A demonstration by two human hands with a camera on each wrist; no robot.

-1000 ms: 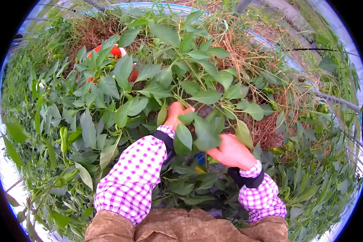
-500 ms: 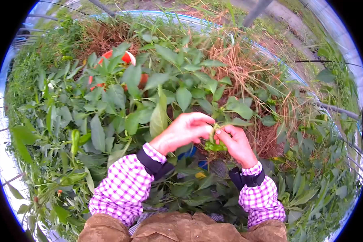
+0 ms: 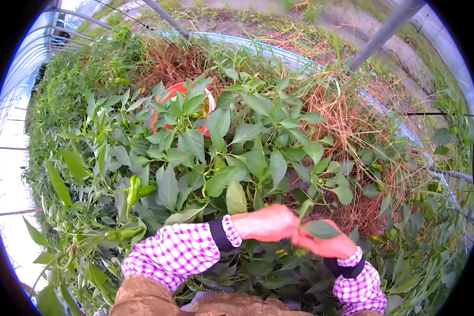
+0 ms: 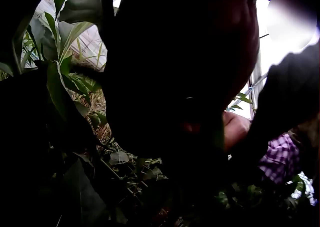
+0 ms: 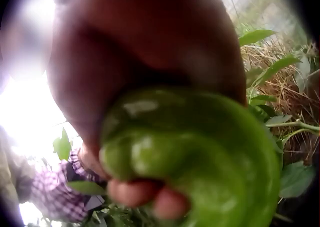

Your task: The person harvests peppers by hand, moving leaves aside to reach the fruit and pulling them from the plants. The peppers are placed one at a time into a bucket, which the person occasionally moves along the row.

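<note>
A curled green pepper point(image 5: 235, 152) fills the right wrist view, gripped by my right hand point(image 3: 329, 244), with fingertips point(image 5: 132, 193) showing under it. In the head view that pepper is mostly hidden by the hands, and a green leaf point(image 3: 321, 229) overlaps the right hand. My left hand point(image 3: 268, 222) meets the right one, its fingers bent toward the right fingertips. The left wrist view is very dark, so I cannot tell whether the left fingers pinch anything.
Leafy pepper plants point(image 3: 192, 145) surround both hands. An orange-red bucket point(image 3: 155, 120) stands among them farther off. Another green pepper point(image 3: 134, 189) hangs at the left. Dry straw point(image 3: 342, 126) lies to the right, and a grey pole point(image 3: 387, 34) rises at the far right.
Both hands were apart among the leaves, then came together at a green pepper. Since then they have shifted lower and right in view, while the scene has swung with the head.
</note>
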